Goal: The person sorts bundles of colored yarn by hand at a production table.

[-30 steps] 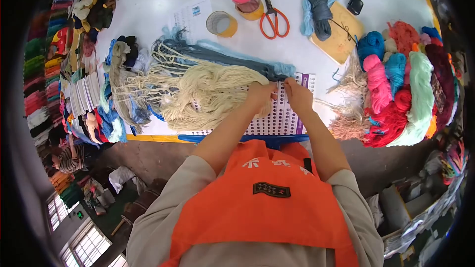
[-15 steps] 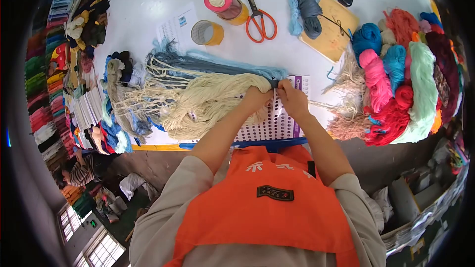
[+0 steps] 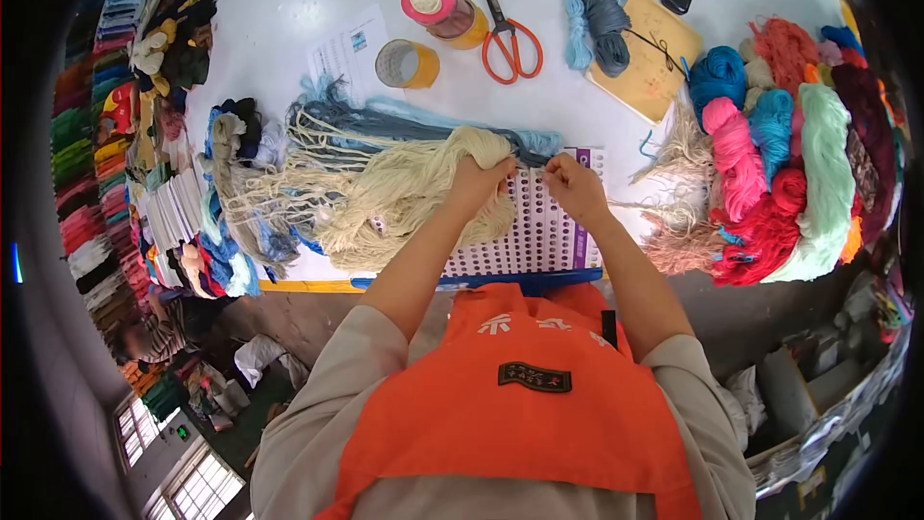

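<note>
My left hand grips the end of a thick bundle of cream yarn that fans out to the left over the table. My right hand is beside it, fingers pinched on a thin strand at the top of a white perforated card with a purple edge. Both hands hover over that card, a few centimetres apart. Behind the cream bundle lies a flat bundle of grey-blue yarn.
Orange-handled scissors, a roll of tape, a pink-lidded bottle and a printed sheet lie farther back. A wooden board carries a grey skein. Coloured skeins pile up at right; yarn samples line the left edge.
My left hand has lifted and bunched the cream yarn's end upward. My right hand has drawn slightly away from it, pinching a strand.
</note>
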### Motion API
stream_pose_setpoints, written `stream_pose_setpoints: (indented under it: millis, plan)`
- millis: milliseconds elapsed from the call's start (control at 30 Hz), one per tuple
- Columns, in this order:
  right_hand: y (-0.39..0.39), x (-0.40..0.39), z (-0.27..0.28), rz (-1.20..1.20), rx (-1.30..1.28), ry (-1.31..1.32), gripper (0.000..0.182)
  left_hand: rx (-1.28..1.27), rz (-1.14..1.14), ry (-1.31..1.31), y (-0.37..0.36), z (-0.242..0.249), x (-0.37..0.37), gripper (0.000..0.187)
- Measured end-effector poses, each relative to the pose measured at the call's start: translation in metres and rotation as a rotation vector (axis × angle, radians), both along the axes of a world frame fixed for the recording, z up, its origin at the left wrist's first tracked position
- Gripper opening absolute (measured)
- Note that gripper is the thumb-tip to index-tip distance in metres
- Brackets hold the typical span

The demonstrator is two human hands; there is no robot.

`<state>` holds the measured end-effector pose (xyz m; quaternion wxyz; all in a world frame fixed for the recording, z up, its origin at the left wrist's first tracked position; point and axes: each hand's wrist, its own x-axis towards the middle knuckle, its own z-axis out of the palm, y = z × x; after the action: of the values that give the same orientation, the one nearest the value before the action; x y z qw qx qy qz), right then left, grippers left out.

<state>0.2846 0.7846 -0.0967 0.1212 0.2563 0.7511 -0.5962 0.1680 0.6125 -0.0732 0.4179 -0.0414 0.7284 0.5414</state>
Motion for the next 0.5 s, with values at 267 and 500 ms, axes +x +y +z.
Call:
stream_pose_setpoints:
  millis: [267,500]
  plan:
    - [0.0,-0.002,0.001,-0.033,-0.095,-0.001,0.014,0.102,0.228,-0.165,-0.005,-0.002,0.006,0.013]
    - [0.001,-0.003,0.003,-0.045,-0.146,0.015,0.014,0.29,0.333,-0.547,-0.003,0.017,0.015,0.015]
